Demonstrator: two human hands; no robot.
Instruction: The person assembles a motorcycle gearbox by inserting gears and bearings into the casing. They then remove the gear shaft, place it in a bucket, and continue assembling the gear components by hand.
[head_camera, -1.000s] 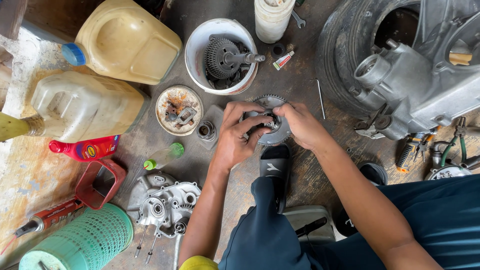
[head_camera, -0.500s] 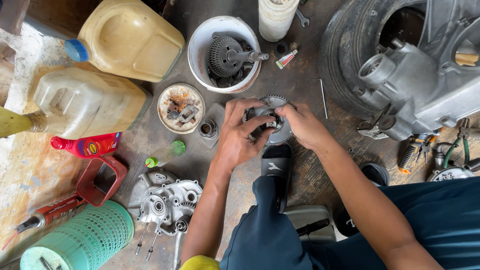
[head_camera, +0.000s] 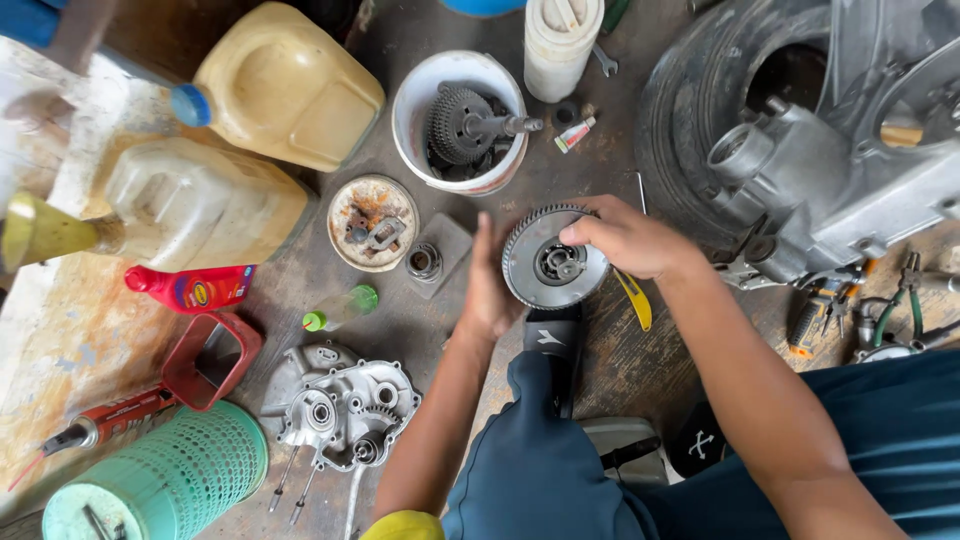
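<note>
A round toothed metal clutch assembly stands on the oily floor in the middle of the view. My left hand lies flat against its left edge, fingers straight and pointing away from me. My right hand comes over its top right rim, fingertips pinched on the hub at its centre. A yellow-handled tool lies just under my right wrist. My knee in dark blue trousers and a black sandal sit right below the assembly.
A white bucket holding a gear and shaft stands behind. A rusty dish, a small bearing, an engine cover, yellowish jerrycans, a red bottle and a green basket are left. An engine case in a tyre and pliers are right.
My left hand has let go of the top of the assembly and now lies flat on its left edge. The toothed face is uncovered. My right hand stays on it.
</note>
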